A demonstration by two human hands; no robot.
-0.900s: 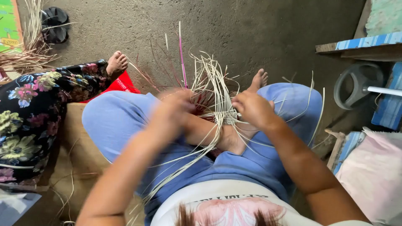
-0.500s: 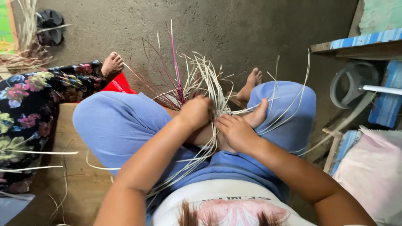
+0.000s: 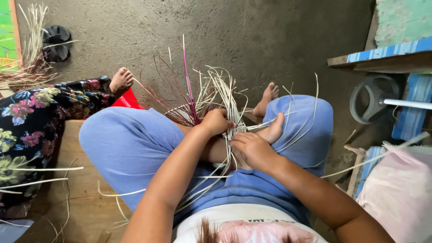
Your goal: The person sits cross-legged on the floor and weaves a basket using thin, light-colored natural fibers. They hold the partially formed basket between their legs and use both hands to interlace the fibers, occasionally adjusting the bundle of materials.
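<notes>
Over the crossed, blue-trousered legs, the left hand [image 3: 217,121] is closed around a bundle of pale weaving strips [image 3: 222,92] that fan toward twelve o'clock, a magenta strip [image 3: 188,81] among them. At four o'clock of it, the right hand [image 3: 252,150] pinches the woven part [image 3: 235,131], fingers curled shut, just beside a bare foot [image 3: 273,130]
</notes>
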